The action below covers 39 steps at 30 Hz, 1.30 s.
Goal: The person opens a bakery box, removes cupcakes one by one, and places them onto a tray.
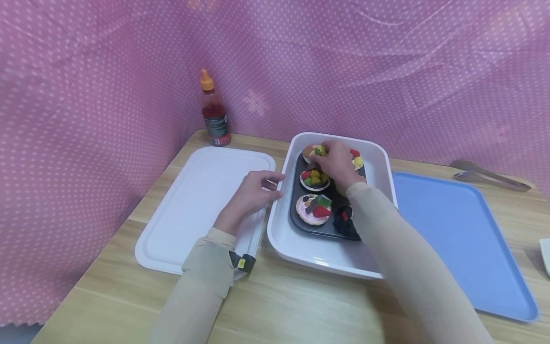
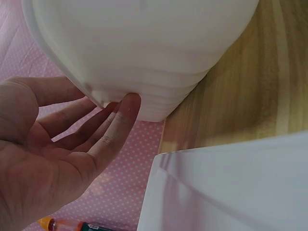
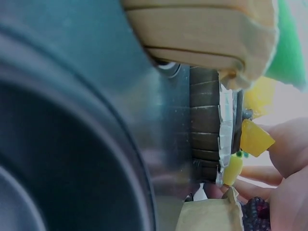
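A dark muffin pan (image 1: 296, 215) lies in a white tub (image 1: 331, 265) and holds several fruit tarts. My right hand (image 1: 339, 162) reaches over the far end, thumb and fingers gripping a fruit tart (image 1: 317, 151) with yellow and green topping. Nearer in the left row are a tart with yellow and red fruit (image 1: 315, 180) and a pink cream tart (image 1: 313, 209). A dark one (image 1: 344, 220) with a red piece sits beside my right sleeve. Fingertips of my left hand (image 1: 255, 191) touch the tub's left rim; the left wrist view shows them loosely bent there.
Left of the tub lies a white lid-like tray (image 1: 193, 205), with a sauce bottle (image 1: 216, 117) behind it. To the right is a blue tray (image 1: 460, 239), metal tongs (image 1: 490, 176) beyond it. A pink dotted cloth (image 1: 258, 57) hangs behind the wooden table (image 1: 301, 306).
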Motion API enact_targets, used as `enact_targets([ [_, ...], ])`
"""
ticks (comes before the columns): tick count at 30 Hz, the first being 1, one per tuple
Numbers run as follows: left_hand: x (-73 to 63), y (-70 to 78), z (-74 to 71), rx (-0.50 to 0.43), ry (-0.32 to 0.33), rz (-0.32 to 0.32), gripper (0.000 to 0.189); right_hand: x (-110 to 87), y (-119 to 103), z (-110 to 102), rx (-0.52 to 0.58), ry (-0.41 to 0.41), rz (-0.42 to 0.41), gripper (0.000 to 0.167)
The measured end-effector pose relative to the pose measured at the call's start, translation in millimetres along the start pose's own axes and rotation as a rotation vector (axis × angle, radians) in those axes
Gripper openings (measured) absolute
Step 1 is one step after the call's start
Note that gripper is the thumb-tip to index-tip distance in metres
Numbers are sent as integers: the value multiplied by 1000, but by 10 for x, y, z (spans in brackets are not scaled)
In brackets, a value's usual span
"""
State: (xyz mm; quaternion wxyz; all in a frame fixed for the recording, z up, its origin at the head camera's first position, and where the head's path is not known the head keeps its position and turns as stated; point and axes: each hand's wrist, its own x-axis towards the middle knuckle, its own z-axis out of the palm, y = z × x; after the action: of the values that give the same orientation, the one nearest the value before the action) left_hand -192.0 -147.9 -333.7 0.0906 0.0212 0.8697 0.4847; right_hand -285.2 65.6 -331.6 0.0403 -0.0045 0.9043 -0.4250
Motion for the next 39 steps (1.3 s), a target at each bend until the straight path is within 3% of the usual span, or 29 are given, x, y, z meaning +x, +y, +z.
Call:
enact_targets([
  [11, 0, -11, 6, 0, 0, -8, 45, 12, 13, 30, -90, 47, -40, 32],
  [39, 20, -27, 12, -5, 2, -20, 45, 17, 38, 36, -130, 75, -48, 39],
])
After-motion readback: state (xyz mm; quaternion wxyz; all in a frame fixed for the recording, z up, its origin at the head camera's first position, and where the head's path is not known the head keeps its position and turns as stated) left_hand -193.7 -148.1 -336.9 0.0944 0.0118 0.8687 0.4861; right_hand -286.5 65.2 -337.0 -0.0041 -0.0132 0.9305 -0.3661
